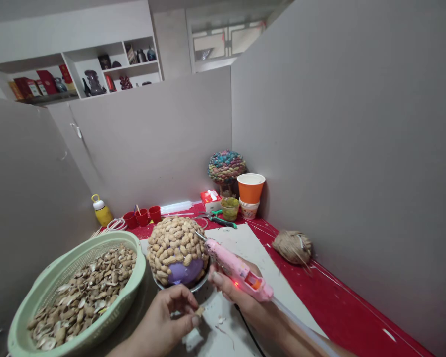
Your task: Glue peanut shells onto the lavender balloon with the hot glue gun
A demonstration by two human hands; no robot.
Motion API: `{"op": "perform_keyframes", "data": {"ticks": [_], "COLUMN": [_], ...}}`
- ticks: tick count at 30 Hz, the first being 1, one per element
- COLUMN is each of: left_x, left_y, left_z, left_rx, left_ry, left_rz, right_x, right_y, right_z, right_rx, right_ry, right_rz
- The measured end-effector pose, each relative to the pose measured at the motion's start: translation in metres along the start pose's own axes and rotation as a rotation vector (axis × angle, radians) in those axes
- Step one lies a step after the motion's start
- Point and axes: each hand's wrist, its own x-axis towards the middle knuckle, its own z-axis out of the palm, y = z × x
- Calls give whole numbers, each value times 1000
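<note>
Working well here, by judgement, probably calling for gripping the small shell piece (199, 311) by its edge, leaving its underside free and fingertips out of reach of the hot nozzle (201, 236). Likely also calling for angling the tip low, dosing lightly, and pressing briefly without shifting neighbouring shells.

Pinching the piece between thumb and fingertips of the left hand (162, 317), curling the other fingers loosely; not spreading wide. Wrapping the right hand (241, 299) around the pink glue gun (226, 260), closing firmly on the body and pointing the nozzle left and far. Overlapping the right edge of the peanut-covered ball (174, 240) with the tip; not showing clearly whether touching.

Locating the ball just beyond the left hand, resting in a metal bowl (200, 284), exposing a purple patch (186, 271) on the near side. Noting the green basket (131, 293) at left, holding loose shells (92, 295). Lying underneath and at right: pale sheet (286, 292) over red cloth (330, 302). Noting twine (293, 246) at right; farther out, red cups (155, 214), pliers (225, 222), and an orange cup (250, 192).
</note>
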Motion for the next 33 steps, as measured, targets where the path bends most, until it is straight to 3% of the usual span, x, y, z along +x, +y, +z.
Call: {"op": "perform_keyframes", "data": {"ticks": [6, 9, 13, 16, 20, 23, 26, 29, 33], "left_x": [11, 23, 39, 45, 42, 38, 34, 31, 29], "left_y": [-9, -15, -23, -24, -10, 2, 7, 8, 11], "left_z": [-12, -24, -33, -27, -15, -14, -18, -21, -21], "left_rx": [111, 64, -103, -269, -517, -684, -785, -842, -866], "left_ry": [56, 130, 205, 185, 154, 145, 128, 111, 111], "left_rz": [64, 96, 113, 99, 33, -19, -70, -97, -118], "right_x": [2, 16, 61, 108, 143, 121, 76, 44, 33], "right_y": [13, 11, -4, -13, -14, -5, 0, -6, -9], "right_z": [-4, -11, -21, -23, -21, -18, -20, -25, -29], "right_rx": [13, 5, -37, 96, 212, 213, -66, -404, -524], "right_ry": [178, 178, 211, 416, 498, 400, 127, -180, -281], "right_rz": [140, 182, 169, 100, 46, 66, 154, -61, -310]}}
